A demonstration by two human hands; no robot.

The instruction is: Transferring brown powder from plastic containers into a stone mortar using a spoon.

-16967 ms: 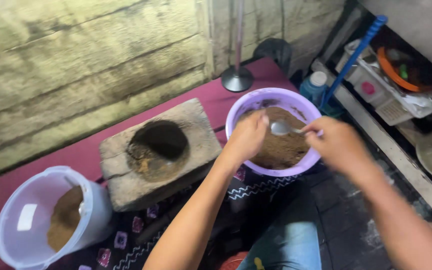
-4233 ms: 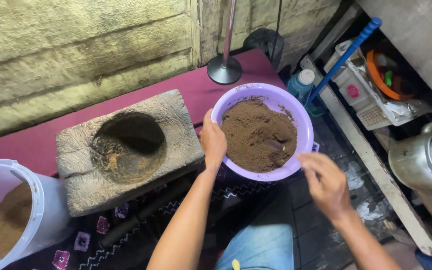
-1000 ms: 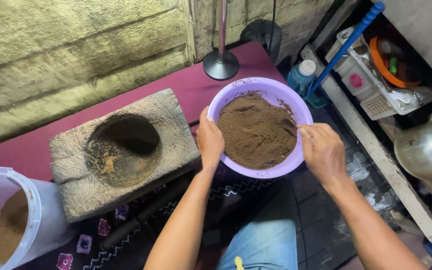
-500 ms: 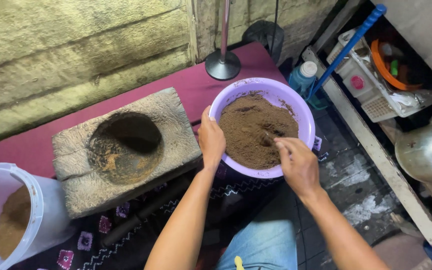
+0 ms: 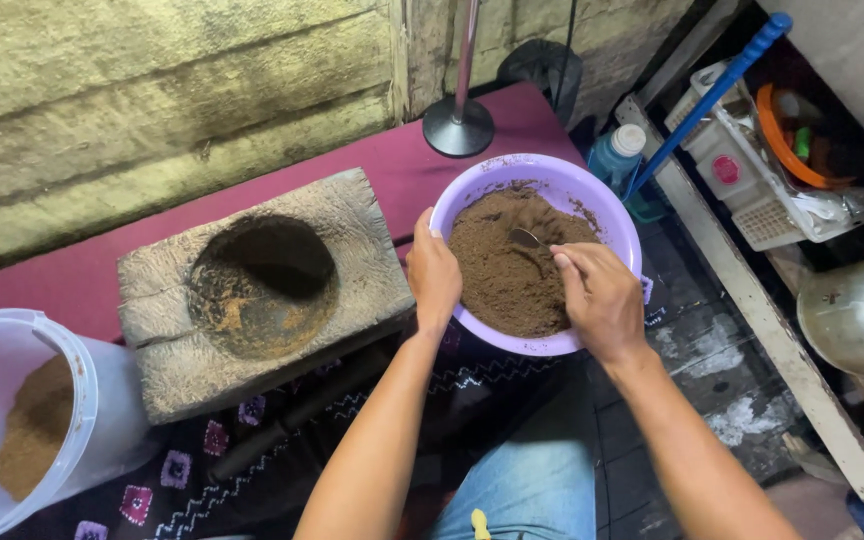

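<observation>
A purple plastic bowl (image 5: 607, 198) holds brown powder (image 5: 497, 270). My left hand (image 5: 434, 275) grips the bowl's left rim, thumb inside the edge. Over the bowl's right half, my right hand (image 5: 600, 298) is closed around a metal spoon (image 5: 524, 238), whose tip pokes into the powder. To the left of the bowl sits a rough stone mortar block (image 5: 252, 290) with a dark round hollow stained brown.
A white bucket (image 5: 77, 400) with brown powder stands at the lower left. A metal pole on a round base (image 5: 459, 122) stands behind the bowl. On the right are a blue bottle (image 5: 617, 155), a blue-handled stick (image 5: 714, 92), a white crate (image 5: 752, 165) and a metal kettle (image 5: 862, 310).
My right hand came from outside the bowl's right rim to over the powder and took hold of the spoon. The left hand stayed on the rim.
</observation>
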